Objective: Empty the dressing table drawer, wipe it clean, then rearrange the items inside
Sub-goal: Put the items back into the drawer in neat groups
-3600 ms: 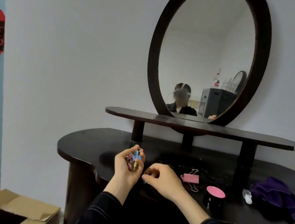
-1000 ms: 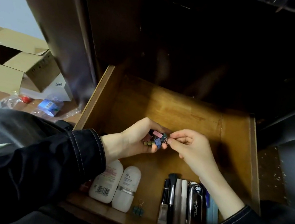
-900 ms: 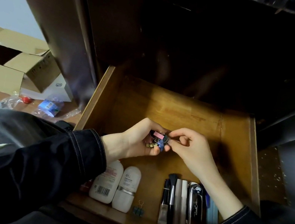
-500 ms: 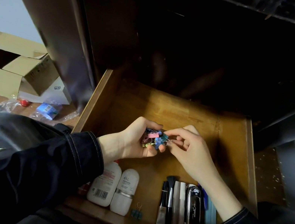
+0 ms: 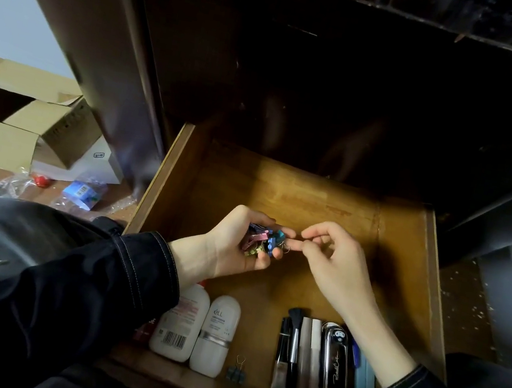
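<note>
The wooden drawer point(image 5: 408, 255) is pulled out below the dark dressing table. Over its middle, my left hand point(image 5: 231, 247) grips a bunch of small coloured binder clips point(image 5: 261, 241). My right hand point(image 5: 335, 262) is just right of it, its fingertips pinching the wire handle of one clip at the bunch's edge. Along the drawer's front lie two white bottles point(image 5: 199, 331), a single blue binder clip point(image 5: 236, 372), and a row of makeup brushes, tubes and a dark glossy case point(image 5: 335, 365).
An open cardboard box point(image 5: 21, 118) stands on the floor at the left, with plastic bottles and wrappers point(image 5: 83, 194) scattered beside it. The dark cabinet side point(image 5: 126, 68) rises left of the drawer. A speckled floor point(image 5: 466, 309) shows at the right.
Earlier I stood at the tabletop gathering clips; now I look down into the drawer. Over the last second the hands stayed together over the drawer, the right fingers shifting on a clip.
</note>
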`<state>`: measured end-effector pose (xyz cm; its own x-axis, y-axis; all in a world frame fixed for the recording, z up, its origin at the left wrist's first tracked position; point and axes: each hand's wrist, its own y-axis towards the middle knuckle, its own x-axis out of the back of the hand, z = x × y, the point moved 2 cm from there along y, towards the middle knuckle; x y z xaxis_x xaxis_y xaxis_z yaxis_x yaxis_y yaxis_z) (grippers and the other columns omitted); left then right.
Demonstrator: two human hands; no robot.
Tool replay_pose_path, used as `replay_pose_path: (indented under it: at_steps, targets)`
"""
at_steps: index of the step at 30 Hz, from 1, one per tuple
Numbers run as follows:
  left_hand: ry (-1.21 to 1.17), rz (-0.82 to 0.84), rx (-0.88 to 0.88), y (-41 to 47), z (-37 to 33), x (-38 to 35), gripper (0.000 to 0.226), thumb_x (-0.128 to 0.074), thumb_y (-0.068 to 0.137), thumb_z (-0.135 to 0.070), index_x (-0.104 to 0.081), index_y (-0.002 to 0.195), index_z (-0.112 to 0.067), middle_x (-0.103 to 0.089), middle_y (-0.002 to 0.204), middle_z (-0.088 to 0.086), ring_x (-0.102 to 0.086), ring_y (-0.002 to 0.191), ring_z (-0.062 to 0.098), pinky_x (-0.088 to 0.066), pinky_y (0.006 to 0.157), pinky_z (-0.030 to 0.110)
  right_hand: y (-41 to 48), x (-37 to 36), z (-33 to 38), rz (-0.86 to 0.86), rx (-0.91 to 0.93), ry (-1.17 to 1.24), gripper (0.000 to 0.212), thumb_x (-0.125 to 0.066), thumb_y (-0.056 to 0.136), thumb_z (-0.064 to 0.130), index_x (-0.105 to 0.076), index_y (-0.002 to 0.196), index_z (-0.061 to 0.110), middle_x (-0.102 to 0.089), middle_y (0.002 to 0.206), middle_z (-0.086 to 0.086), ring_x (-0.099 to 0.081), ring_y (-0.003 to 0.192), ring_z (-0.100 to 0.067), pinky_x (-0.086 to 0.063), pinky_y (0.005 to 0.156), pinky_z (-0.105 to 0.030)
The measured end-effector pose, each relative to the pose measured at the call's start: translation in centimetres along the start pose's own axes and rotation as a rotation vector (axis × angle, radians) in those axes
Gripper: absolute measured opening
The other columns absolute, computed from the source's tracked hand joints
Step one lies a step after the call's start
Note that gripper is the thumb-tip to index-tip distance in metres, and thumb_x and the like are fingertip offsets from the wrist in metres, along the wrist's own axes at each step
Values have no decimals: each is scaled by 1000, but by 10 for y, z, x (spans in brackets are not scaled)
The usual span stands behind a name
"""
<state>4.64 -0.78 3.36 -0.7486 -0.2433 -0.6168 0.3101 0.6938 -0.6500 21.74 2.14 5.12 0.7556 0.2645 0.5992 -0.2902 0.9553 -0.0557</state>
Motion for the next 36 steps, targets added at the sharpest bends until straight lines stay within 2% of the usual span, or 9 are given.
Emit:
replay_pose_path:
  at_steps: [3,11,16,19,23,26,29,32,36]
  targets:
    - [28,-27,0,-1,2,-1,29,-46,93,-15,-64,107,3,-65,96,18,-56,64,19,-41,44,18,0,-1,2,37,-6,20,16,-63,95,37,-68,85,25,-76,81,16,-66,83,0,-51,69,-30]
    - [11,-14,20,-2,2,-1,45,-43,95,-16,-58,132,6,-63,98,19,-62,72,23,-45,45,21,-2,-6,0,100,-25,-33,22,-66,93,37,-75,77,25,-70,76,6,-64,79,-10,-52,72,-40]
    - [-1,11,27,-4,2,-4,32,-46,94,-16,-64,111,3,-67,95,20,-67,73,25,-46,48,22,-2,-3,4,152,-48,154,34,-64,97,31,-76,66,29,-63,59,16,-57,64,4,-38,57,-9]
    - [-12,1,25,-2,2,-2,38,-47,94,-17,-62,122,4,-67,97,20,-66,73,25,-46,46,22,-2,-3,8,189,-61,170,27,-66,94,26,-79,70,27,-69,70,19,-61,78,11,-39,63,-2]
    - [-18,-15,30,-3,2,-2,33,-50,91,-16,-56,117,3,-71,96,21,-67,68,25,-45,43,21,0,-4,1,124,-154,209,19,-65,95,26,-76,80,23,-61,57,25,-56,61,6,-38,54,-12]
    - [0,-24,2,-2,1,0,37,-46,92,-15,-60,120,5,-71,112,23,-65,68,23,-46,45,21,3,2,-2,30,-165,238,12,-63,96,25,-73,91,25,-67,71,18,-55,70,-1,-40,64,-19]
    - [6,-148,-47,0,0,6,35,-41,95,-14,-61,116,5,-70,112,24,-63,68,22,-46,49,21,2,13,-2,41,-80,-6,5,-65,93,25,-68,91,27,-67,85,12,-60,78,-1,-43,66,-21]
    - [-20,-219,-39,2,1,10,34,-40,96,-15,-63,112,4,-68,100,21,-62,65,21,-46,47,21,-13,12,-6,304,-12,-355,7,-64,88,32,-63,81,33,-66,72,13,-58,62,-3,-42,57,-23]
    - [-21,-189,16,4,3,10,30,-40,96,-17,-63,104,-1,-67,94,18,-62,65,21,-46,46,20,-36,-2,-4,605,139,-615,8,-62,85,35,-61,77,35,-66,73,13,-60,68,-1,-47,57,-24]
